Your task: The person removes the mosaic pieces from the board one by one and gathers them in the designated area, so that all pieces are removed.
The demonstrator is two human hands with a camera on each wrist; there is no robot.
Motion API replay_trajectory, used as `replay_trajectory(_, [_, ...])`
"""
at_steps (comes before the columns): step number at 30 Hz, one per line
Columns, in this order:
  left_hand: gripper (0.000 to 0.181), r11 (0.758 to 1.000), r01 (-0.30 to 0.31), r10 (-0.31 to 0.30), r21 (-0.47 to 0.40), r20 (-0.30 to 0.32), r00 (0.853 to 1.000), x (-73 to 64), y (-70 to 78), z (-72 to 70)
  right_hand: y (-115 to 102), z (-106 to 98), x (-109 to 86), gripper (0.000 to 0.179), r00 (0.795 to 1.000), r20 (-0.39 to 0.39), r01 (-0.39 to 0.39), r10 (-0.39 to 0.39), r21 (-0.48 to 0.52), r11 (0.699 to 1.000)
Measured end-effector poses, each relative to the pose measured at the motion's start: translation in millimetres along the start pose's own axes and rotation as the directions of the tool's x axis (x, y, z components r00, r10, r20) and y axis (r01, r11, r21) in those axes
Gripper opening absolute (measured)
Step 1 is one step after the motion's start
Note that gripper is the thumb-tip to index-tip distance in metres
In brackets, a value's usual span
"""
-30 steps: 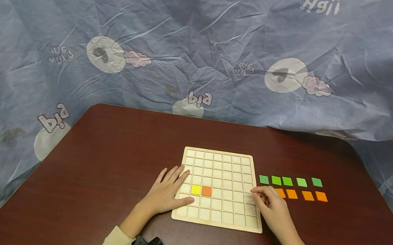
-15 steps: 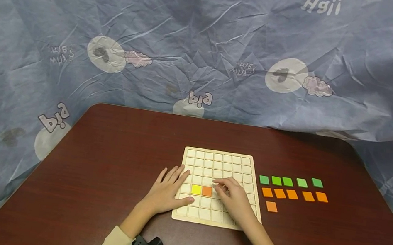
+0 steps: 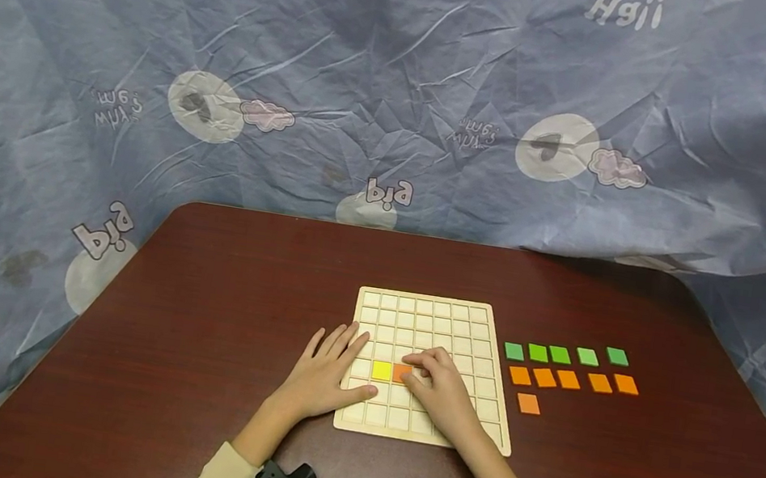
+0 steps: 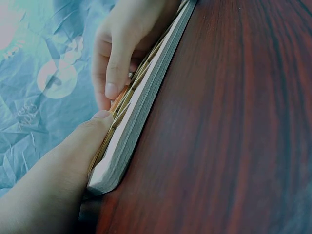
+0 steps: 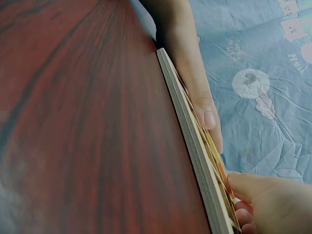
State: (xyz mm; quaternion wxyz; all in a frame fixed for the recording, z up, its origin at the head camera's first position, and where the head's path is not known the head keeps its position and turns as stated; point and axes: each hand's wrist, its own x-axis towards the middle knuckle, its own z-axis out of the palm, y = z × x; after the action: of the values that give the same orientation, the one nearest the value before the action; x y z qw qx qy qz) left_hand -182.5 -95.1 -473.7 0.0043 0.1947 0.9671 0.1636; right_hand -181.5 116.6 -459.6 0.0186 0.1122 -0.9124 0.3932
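A pale wooden grid board (image 3: 419, 435) lies on the dark table, with a yellow tile (image 3: 382, 370) and a darker orange tile (image 3: 399, 372) side by side in its cells. My left hand (image 3: 327, 374) lies spread at the board's left side, fingertips and thumb over the edge. At the orange tile, my right hand (image 3: 446, 391) has its thumb and fingers curled in a pinch and covers part of it. In the right wrist view, the right thumb (image 5: 243, 185) meets the orange strip of that tile. From the left wrist view, the left thumb (image 4: 92, 131) rests on the board's rim.
Right of the board lies a row of several green tiles (image 3: 559, 354). Below it runs a row of several orange tiles (image 3: 567, 379), with a single orange tile (image 3: 529, 404) nearer me. A grey-blue printed cloth (image 3: 404, 87) hangs behind the table (image 3: 260, 279).
My right hand has moved left from beside the board's right edge, across the board to the orange tile, uncovering tiles at the right. My left hand has stayed in place.
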Motion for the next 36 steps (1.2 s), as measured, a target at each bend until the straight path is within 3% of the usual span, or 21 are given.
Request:
replay_trajectory(7, [0.085,1.0,0.005,-0.005,-0.002,0.004,1.0,0.2,0.3,0.7,1.5,0.2,-0.8,0.018,0.999,-0.008,0.039,-0.04,-0.034,0.999])
replay_trajectory(30, [0.084,1.0,-0.005,0.005,-0.008,-0.002,1.0,0.4,0.1,-1.0,2.5,1.2,1.5,0.012,0.995,-0.009,0.098,-0.098,0.034,0.995])
replay_trajectory(36, [0.084,1.0,-0.007,0.007,-0.017,-0.008,1.0,-0.8,0.9,-2.4,1.6,1.0,0.5,0.014,0.997,0.008,0.075,-0.075,0.033,0.997])
